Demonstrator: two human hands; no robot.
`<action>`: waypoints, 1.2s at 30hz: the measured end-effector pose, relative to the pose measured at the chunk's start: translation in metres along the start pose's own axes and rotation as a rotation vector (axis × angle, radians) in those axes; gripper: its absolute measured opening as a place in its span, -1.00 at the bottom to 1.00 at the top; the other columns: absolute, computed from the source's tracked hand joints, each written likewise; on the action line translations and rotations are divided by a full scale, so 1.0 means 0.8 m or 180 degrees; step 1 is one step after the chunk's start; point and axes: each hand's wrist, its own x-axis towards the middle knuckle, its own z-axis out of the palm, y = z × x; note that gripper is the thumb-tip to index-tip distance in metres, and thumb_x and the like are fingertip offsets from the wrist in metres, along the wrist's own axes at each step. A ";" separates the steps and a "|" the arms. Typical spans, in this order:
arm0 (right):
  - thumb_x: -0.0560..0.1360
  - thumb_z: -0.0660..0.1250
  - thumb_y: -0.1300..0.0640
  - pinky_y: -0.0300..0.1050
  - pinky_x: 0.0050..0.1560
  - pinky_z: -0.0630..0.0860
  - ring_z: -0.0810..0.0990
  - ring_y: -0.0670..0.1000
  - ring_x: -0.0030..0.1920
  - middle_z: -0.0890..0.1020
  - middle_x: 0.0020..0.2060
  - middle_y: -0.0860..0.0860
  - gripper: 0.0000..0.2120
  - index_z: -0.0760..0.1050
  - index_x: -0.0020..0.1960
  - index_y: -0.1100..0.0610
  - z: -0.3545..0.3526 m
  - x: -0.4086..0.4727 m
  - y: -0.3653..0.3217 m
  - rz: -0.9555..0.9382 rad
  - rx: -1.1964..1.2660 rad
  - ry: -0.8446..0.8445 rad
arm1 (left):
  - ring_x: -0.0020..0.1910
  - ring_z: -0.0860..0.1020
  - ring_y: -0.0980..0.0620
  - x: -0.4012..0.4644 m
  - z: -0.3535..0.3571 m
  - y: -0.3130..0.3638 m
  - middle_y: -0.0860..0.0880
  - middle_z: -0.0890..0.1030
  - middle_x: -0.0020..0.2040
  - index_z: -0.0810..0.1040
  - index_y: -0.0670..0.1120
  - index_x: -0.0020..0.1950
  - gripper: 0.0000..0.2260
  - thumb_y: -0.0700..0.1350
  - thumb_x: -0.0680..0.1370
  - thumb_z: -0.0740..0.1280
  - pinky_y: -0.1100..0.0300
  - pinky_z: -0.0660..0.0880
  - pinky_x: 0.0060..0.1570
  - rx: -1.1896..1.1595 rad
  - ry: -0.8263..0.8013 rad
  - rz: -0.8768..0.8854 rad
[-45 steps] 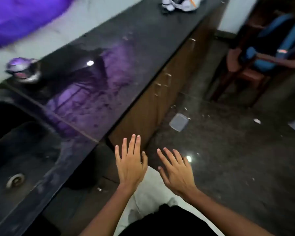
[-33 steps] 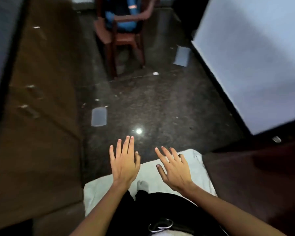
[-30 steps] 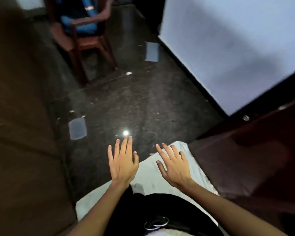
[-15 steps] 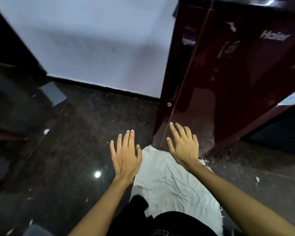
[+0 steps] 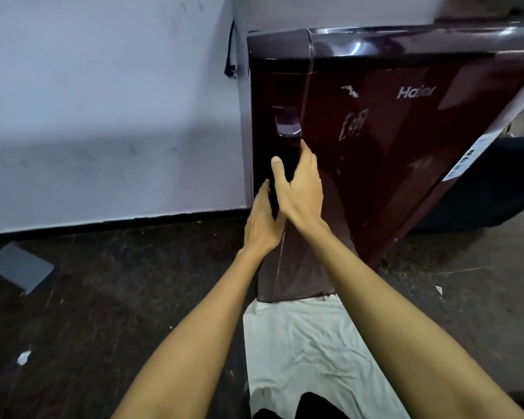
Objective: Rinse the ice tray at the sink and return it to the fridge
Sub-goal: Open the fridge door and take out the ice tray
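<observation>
Right hand (image 5: 300, 186), centre of frame, reaches to the left edge of the Haier fridge (image 5: 406, 146) door, just below the recessed handle (image 5: 286, 125). Its fingers go round the door edge and are hidden there, thumb stands free, so I cannot tell if the grip is already closed on the edge. Left hand (image 5: 262, 220) is just below and left, partly behind the right one, fingers straight and relaxed, holding nothing; if it touches the fridge side is not clear.

Ice tray is not in view; neither hand carries it. Door looks closed. So, as I judge, the task is at its very start: door must be opened, tray taken out, rinsed at the sink, then brought back. Sink also not in frame.

Room: the maroon fridge stands in upper right against a pale wall (image 5: 103, 101). A black cable (image 5: 230, 49) hangs at the wall beside it. Floor (image 5: 103, 297) is dark speckled stone w/ small bits of litter. A white cloth (image 5: 309, 343) lies at bottom centre, touching the fridge base. A grey flat thing (image 5: 18, 266) lies at the left edge.
</observation>
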 end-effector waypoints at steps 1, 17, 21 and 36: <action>0.56 0.18 -0.10 -0.12 0.31 0.33 0.38 0.05 0.37 0.36 0.41 0.06 -0.38 0.12 0.50 0.16 0.005 0.007 -0.007 0.0091 0.0216 -0.0051 | 0.27 0.48 -0.06 0.016 0.004 0.000 -0.09 0.47 0.32 0.28 -0.05 0.42 -0.47 0.13 0.50 0.19 -0.02 0.50 0.17 -0.0127 -0.0101 -0.0029; 0.53 0.31 0.05 -0.06 0.07 0.57 0.59 0.00 0.04 0.60 0.05 0.06 -0.63 0.35 0.26 0.20 0.020 0.031 -0.010 0.0164 0.0696 0.0004 | 0.03 0.57 -0.15 0.061 0.011 -0.010 -0.14 0.55 0.14 0.32 -0.15 0.33 -0.59 0.01 0.54 0.21 -0.05 0.56 -0.09 -0.0291 -0.0101 0.0058; 0.54 0.30 0.04 0.01 0.02 0.57 0.59 -0.01 -0.02 0.59 0.01 0.04 -0.67 0.36 0.22 0.17 0.014 0.015 -0.011 0.0137 0.0692 0.0091 | 0.01 0.58 -0.14 0.047 0.011 -0.009 -0.16 0.58 0.09 0.35 -0.17 0.30 -0.60 0.01 0.54 0.20 0.09 0.53 -0.16 -0.0172 -0.0134 0.0089; 0.53 0.32 0.02 -0.02 0.11 0.54 0.59 -0.08 0.08 0.61 0.05 -0.04 -0.63 0.39 0.27 0.15 -0.121 -0.142 0.045 -0.0083 0.0834 0.0403 | 0.25 0.43 -0.06 -0.158 0.037 0.016 -0.12 0.37 0.30 0.29 -0.16 0.37 -0.47 -0.13 0.47 0.41 -0.03 0.49 0.17 -0.0395 0.1049 0.0147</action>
